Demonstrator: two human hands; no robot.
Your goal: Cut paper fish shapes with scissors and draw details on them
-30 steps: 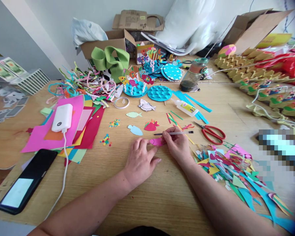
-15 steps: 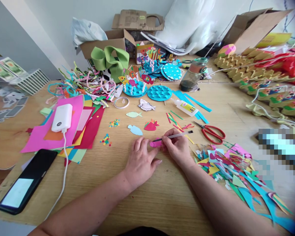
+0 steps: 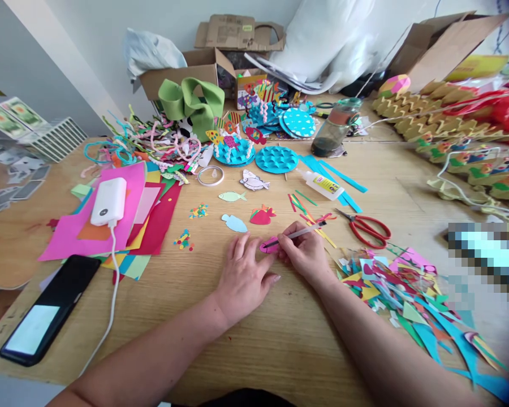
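A small pink paper cut-out (image 3: 268, 246) lies on the wooden table (image 3: 280, 339) near its middle. My left hand (image 3: 242, 278) rests flat on the table with fingers stretched, its fingertips holding down the cut-out's left side. My right hand (image 3: 305, 253) is closed around a thin pen (image 3: 299, 233), whose tip touches the pink piece. Just beyond lie three paper fish: a light blue one (image 3: 234, 223), a red one (image 3: 262, 215) and a pale green one (image 3: 231, 196).
Red scissors (image 3: 367, 228) and a glue bottle (image 3: 322, 185) lie to the right. Paper scraps (image 3: 398, 294) pile at the right. A phone (image 3: 46, 311), a white power bank (image 3: 108, 201) on coloured sheets (image 3: 80, 232), blue discs (image 3: 276, 159) and boxes (image 3: 186, 70) fill the left and back.
The pen has swung down from lying level above the cut-out until its tip meets the pink paper. My left hand has stayed in place.
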